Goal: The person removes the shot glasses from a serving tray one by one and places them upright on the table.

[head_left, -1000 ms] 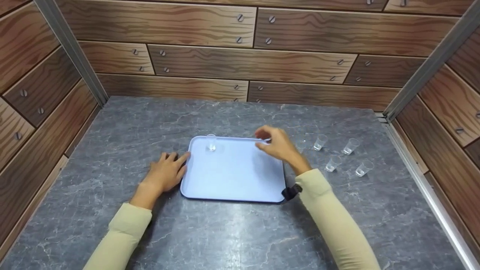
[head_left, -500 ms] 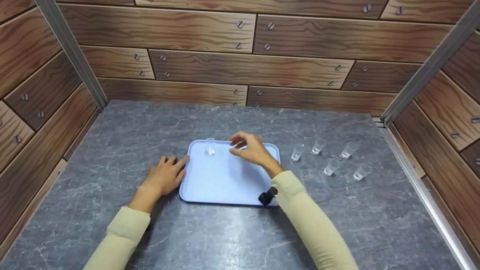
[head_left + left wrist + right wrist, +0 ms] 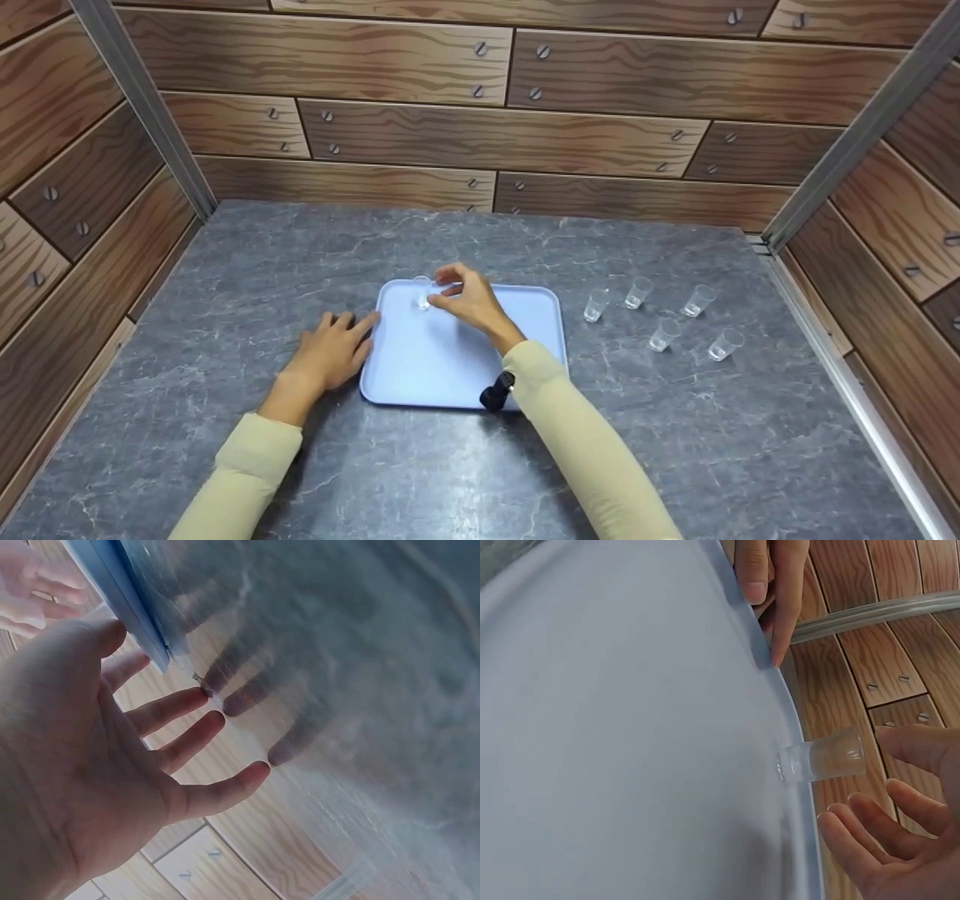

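A small clear shot glass stands upright in the far left corner of a light blue tray. Just right of that glass is my right hand, its thumb and fingers parted and bent. In the right wrist view, the fingertips of the right hand come close to the rim of the shot glass, with nothing held. My left hand lies with fingers spread at the tray's left edge, the index fingertip at the rim. The left wrist view has the left hand's fingertips down on the dark tabletop.
Several more shot glasses stand upright on the grey marbled table right of the tray, the closest glass near its far right corner. Wood-patterned walls and metal rails enclose the table at the back and sides.
My right hand has moved left across the tray to the shot glass, uncovering a glass on the table at right. The left hand stays at the tray's edge. The head view has tilted slightly.
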Motion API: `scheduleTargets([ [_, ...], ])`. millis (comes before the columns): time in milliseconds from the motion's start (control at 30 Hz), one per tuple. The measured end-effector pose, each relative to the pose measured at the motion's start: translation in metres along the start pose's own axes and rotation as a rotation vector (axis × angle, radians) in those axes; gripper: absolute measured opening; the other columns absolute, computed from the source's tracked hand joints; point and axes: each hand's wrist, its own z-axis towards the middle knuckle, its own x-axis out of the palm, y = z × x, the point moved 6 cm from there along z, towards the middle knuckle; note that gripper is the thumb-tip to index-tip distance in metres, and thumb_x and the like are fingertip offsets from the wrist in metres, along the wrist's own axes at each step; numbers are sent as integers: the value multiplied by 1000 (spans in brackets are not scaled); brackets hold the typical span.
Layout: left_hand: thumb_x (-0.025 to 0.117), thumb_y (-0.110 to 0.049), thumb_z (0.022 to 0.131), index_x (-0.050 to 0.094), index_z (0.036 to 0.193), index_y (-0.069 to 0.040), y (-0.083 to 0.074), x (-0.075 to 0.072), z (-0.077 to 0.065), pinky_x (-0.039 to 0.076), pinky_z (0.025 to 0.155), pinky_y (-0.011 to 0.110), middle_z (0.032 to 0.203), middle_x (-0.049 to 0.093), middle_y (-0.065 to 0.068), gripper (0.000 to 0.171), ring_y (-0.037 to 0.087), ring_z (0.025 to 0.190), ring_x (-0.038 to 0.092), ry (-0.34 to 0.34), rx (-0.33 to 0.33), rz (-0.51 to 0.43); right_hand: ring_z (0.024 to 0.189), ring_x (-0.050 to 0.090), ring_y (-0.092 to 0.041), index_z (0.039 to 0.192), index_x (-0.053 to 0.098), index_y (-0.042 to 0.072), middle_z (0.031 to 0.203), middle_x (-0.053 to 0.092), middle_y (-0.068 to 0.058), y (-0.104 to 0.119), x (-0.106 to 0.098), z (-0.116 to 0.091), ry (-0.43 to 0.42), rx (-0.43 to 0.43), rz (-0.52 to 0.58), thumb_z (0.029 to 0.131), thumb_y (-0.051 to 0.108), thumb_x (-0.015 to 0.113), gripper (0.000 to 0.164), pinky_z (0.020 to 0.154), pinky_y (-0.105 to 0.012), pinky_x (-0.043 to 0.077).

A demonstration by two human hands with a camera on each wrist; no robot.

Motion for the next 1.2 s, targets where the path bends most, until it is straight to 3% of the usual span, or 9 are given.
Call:
scheduleTargets([
  [367,45,-33,110,43,158,-20,-3,2,0,44,93,81,144,53,24,50,49,133,47,7,-1,17,116,66,-33,137,59,-1,132,65,-19,-14,20,8,-6,74,38,89,13,79,54,97,-38,57],
  [600,44,-33,110,42,159,-21,-2,4,1,43,93,81,145,52,24,50,49,134,47,31,-16,19,109,66,-30,131,63,-1,129,66,-23,-12,26,11,-35,57,31,88,11,79,47,96,-36,55],
  [967,44,-33,110,43,158,-21,0,0,1,41,95,82,146,52,24,50,50,135,46,8,-18,14,105,67,-30,120,68,1,117,71,-19,-5,13,7,-46,43,12,86,9,80,36,92,-32,56],
  [1200,44,-33,110,42,158,-21,0,0,0,42,94,82,145,53,24,50,50,134,47,2,-7,9,108,68,-33,120,67,-1,115,72,-18,8,2,-4,25,-14,-46,87,10,82,38,97,-37,55],
])
